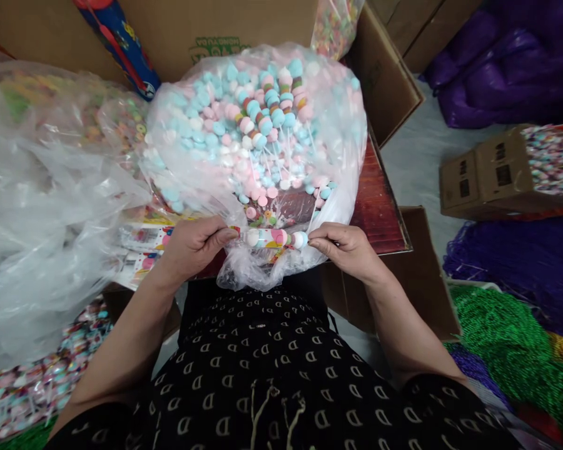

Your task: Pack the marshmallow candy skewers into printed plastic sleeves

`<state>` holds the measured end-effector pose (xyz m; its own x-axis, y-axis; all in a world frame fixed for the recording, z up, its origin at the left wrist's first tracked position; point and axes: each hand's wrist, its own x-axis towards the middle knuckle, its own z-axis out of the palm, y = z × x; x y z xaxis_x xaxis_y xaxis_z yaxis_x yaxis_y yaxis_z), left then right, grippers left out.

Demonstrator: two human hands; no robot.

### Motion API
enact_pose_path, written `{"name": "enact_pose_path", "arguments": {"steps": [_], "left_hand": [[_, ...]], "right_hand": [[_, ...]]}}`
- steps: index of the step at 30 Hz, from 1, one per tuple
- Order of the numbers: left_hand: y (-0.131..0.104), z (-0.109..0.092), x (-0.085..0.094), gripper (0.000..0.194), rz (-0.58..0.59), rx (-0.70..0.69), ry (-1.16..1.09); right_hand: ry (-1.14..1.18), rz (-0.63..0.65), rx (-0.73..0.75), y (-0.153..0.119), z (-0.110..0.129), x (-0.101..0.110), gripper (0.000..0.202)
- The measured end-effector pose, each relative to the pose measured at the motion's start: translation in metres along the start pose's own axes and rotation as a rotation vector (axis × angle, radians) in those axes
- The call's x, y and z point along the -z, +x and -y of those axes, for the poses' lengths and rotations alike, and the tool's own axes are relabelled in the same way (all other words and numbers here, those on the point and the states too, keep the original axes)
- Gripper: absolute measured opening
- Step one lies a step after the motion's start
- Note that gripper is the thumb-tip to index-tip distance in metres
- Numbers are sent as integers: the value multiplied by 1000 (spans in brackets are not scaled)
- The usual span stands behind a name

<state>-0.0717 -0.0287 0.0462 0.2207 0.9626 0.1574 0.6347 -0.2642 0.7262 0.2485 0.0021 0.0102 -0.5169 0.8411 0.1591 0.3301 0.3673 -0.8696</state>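
Note:
My left hand pinches the left end of a small printed plastic wrapper between thumb and fingers. Partly inside this wrapper is a candy skewer of pink, white and blue pieces, held at its right end by the fingertips of my right hand. Just beyond both hands lies a big clear bag of loose pastel candies. Several finished-looking candy skewers with white sticks rest on top of the candies. Flat printed wrappers lie beside my left hand.
The dark red table has its edge close to my waist. A clear bag of gummy rings is at left, near a blue tube. Cardboard boxes stand behind and right. Green strands and purple strands lie right.

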Motion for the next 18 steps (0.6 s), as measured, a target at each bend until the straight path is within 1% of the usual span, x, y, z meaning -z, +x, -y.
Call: {"name": "enact_pose_path", "arguments": {"steps": [5, 9, 10, 12, 14, 15, 16, 18], "left_hand": [[2, -4, -7, 43, 47, -27, 2], [1, -7, -11, 41, 83, -50, -44], [0, -6, -12, 38, 74, -41, -67], [-1, -4, -15, 28, 14, 14, -145], [-2, -4, -17, 20, -101, 85, -337], [-2, -5, -19, 22, -155, 120, -482], [-1, -6, -20, 28, -189, 148, -640], [1, -13, -22, 43, -205, 184, -904]], "right_hand": [[34, -34, 45, 1, -4, -7, 29], [71, -67, 34, 0, -8, -20, 26], [79, -80, 25, 0, -9, -23, 27], [88, -117, -1, -1, -10, -28, 29], [105, -156, -34, -1, -11, -32, 32], [121, -175, -48, 0, -12, -34, 33], [142, -192, -62, 0, -12, -36, 34], [207, -215, -94, 2, -11, -40, 35]]}}
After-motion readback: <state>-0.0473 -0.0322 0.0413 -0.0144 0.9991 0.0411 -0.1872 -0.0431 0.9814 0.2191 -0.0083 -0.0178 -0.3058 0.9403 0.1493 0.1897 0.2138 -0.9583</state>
